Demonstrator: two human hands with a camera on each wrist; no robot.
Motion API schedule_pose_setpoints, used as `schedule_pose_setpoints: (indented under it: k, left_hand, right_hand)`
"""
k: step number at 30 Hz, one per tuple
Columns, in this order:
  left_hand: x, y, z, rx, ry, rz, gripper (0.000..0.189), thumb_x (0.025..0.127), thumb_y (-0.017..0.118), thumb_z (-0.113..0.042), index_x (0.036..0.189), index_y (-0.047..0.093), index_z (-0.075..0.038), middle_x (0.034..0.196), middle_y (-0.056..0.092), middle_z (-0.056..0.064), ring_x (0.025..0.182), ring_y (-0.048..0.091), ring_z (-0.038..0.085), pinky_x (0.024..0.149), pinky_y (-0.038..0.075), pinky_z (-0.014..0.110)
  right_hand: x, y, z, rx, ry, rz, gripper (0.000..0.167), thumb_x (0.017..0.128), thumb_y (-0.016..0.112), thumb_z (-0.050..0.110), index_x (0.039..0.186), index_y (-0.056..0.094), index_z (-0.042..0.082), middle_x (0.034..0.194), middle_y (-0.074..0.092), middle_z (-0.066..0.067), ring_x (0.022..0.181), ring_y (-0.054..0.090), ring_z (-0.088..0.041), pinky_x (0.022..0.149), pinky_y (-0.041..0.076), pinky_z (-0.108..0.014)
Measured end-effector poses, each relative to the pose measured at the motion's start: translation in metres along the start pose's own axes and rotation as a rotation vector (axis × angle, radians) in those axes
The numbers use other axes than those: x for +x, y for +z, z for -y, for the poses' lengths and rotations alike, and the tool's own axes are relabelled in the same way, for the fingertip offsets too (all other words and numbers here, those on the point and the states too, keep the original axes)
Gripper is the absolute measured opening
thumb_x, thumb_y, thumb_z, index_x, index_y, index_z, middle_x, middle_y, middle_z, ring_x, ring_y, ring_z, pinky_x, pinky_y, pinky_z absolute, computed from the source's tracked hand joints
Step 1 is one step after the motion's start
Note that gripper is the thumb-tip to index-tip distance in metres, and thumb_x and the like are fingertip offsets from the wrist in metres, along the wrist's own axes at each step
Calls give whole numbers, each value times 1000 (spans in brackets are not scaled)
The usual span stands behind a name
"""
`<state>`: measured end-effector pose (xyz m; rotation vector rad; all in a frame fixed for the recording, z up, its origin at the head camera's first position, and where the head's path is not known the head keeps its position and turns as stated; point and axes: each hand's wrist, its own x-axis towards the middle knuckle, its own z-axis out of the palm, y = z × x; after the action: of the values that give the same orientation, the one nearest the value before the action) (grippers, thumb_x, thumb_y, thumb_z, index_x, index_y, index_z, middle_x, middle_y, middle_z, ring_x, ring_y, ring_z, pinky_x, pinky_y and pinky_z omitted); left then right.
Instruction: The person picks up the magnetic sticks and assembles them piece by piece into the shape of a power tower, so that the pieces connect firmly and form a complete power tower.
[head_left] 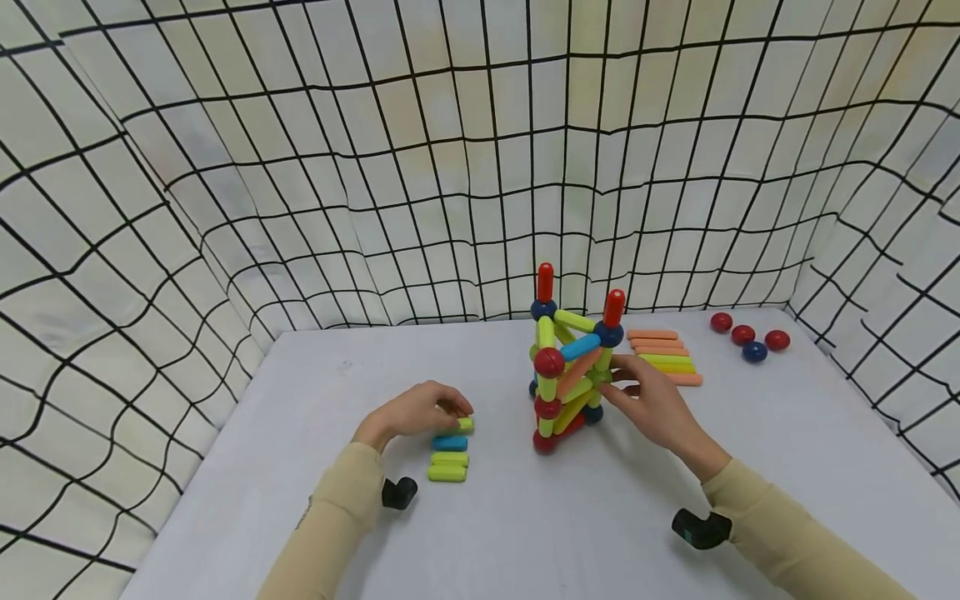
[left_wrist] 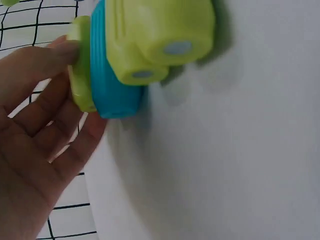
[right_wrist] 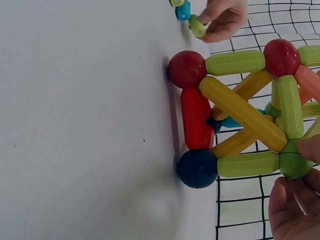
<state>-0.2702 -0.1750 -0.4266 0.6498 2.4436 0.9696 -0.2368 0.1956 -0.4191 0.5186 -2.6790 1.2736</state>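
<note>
A tower of magnetic sticks and balls [head_left: 550, 362] stands upright on the white table, with two red sticks [head_left: 545, 282] pointing up from dark blue balls. My right hand [head_left: 656, 404] is at its right side, thumb and fingers pinching a green ball [right_wrist: 295, 159] midway up. Left of the tower, my left hand [head_left: 416, 410] pinches a light green stick [left_wrist: 81, 65] at the far end of a short row. Closer to me in that row lie a blue stick [head_left: 450, 443] and two light green sticks [head_left: 447, 473]. The tower's far side is partly hidden.
Behind my right hand lies a row of orange and yellow-green sticks [head_left: 652, 335]. Farther right sit several red balls [head_left: 743, 335] and one dark blue ball [head_left: 754, 352]. A black net over white sheeting rises along the table's back and sides.
</note>
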Motion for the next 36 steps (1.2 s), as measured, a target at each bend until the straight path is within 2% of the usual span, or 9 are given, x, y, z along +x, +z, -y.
schedule_pose_setpoints:
  k: [3,7,9,13,17,21,29,32,36]
  left_hand:
    - [2,-1,-8,-80,34,-76,27,93,65,-12,119,68,-8,112,67,-3,106,58,17,95,47,38]
    - [4,-1,-30,-280,107,-192,32,94,66,-21,125,64,-12,119,64,-1,112,57,19,96,48,38]
    - [5,0,-49,-398,163,-267,32,95,66,-21,126,63,-13,122,63,2,112,58,21,96,48,37]
    - [6,7,-96,-629,300,-416,32,96,64,-16,127,60,-11,124,60,8,110,58,26,98,47,34]
    - [11,16,-133,-754,433,-481,32,97,61,-12,128,58,-6,125,58,11,112,55,27,98,48,32]
    - [20,24,-148,-768,480,-480,30,97,59,-8,127,57,-4,123,58,10,111,56,25,97,49,32]
    - [28,34,-145,-786,504,-479,30,97,59,-7,127,56,-2,122,58,10,111,57,24,98,48,33]
    - [27,35,-143,-725,519,-485,32,97,61,-8,128,56,-6,125,58,9,115,56,26,99,48,35]
    - [25,39,-139,-486,511,-539,42,91,69,-10,130,53,-8,124,56,5,115,54,23,99,48,39]
  right_hand:
    - [0,0,1,5,-2,0,46,93,67,14,135,51,1,127,59,-16,112,59,-32,89,53,-47]
    - [0,0,2,8,-6,1,46,93,67,13,135,52,1,127,59,-16,112,59,-33,89,53,-46]
    - [0,-1,2,10,-3,2,46,93,67,13,134,51,1,127,59,-16,112,59,-33,89,53,-46]
    - [1,-2,3,12,13,3,46,93,67,14,135,51,2,127,59,-16,112,59,-33,90,53,-47]
    - [1,-2,3,12,22,5,46,94,67,15,135,51,1,128,59,-16,113,58,-34,90,53,-48]
    - [1,-1,3,20,28,6,46,93,67,15,135,51,2,128,59,-15,113,58,-33,91,53,-47]
    - [1,-1,1,26,12,8,45,94,67,15,134,51,3,127,59,-15,113,58,-32,91,53,-47]
    - [1,-2,1,24,9,5,45,93,67,15,134,52,2,126,59,-15,111,59,-32,90,53,-47]
    - [1,-2,1,24,9,6,45,93,67,16,133,52,2,126,60,-15,111,59,-32,90,53,-47]
